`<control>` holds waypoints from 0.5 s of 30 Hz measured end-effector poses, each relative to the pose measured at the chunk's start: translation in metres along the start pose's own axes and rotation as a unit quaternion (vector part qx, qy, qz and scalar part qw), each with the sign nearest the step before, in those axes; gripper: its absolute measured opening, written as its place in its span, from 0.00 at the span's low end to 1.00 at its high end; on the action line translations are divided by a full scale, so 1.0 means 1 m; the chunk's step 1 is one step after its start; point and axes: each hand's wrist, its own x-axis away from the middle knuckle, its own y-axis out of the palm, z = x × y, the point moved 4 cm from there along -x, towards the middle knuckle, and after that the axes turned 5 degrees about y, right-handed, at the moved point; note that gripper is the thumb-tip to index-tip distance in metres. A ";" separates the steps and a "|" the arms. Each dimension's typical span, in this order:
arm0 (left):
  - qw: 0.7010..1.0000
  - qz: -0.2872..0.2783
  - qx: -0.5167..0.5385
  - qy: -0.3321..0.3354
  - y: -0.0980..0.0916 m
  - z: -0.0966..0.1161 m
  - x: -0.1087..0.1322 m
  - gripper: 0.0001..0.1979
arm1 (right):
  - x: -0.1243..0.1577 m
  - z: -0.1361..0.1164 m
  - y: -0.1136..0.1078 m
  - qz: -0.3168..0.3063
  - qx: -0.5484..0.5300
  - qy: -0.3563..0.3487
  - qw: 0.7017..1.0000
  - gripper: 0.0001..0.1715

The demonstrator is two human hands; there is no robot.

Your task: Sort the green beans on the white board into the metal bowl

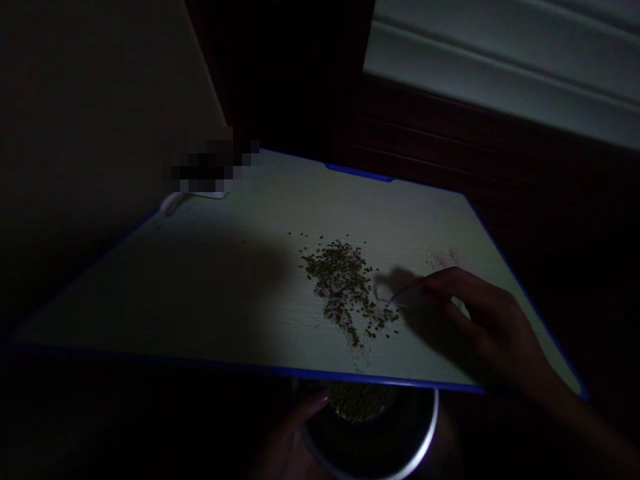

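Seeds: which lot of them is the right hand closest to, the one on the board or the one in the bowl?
The seeds on the board, spread just beside the right hand's fingertips.

Nothing to read here: no words, labels, brands or numbers show up anywhere in this dim view. The pale board (pixel 250 287) with the blue rim is bare of print, and the metal bowl (pixel 400 440) near its front edge carries no marking that can be made out. At the far left corner of the board a patch is blurred out, so if any lettering sits there it cannot be told.
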 end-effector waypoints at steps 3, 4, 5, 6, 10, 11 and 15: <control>0.997 -0.029 -0.057 0.035 0.000 -0.001 0.000 0.54 | 0.008 0.006 0.000 0.030 0.019 0.007 0.999 0.15; 0.995 -0.034 -0.080 0.048 0.001 0.000 -0.001 0.53 | 0.010 0.007 0.001 0.037 0.023 0.005 0.999 0.15; 0.993 -0.032 -0.094 0.058 0.001 0.001 -0.002 0.53 | 0.011 0.008 0.003 0.043 0.026 0.001 0.999 0.14; 0.992 -0.029 -0.104 0.071 0.001 0.003 -0.003 0.54 | 0.012 0.008 0.004 0.048 0.029 -0.002 0.998 0.13; 0.982 -0.031 -0.127 0.135 0.007 0.012 -0.005 0.58 | 0.012 0.010 0.008 0.052 0.024 -0.013 0.998 0.15; 0.981 -0.035 -0.130 0.141 0.008 0.013 -0.005 0.56 | 0.011 0.010 0.009 0.049 0.020 -0.016 0.998 0.15; 0.979 -0.027 -0.148 0.138 0.007 0.016 -0.004 0.46 | 0.009 0.013 0.012 0.035 -0.001 -0.024 0.999 0.15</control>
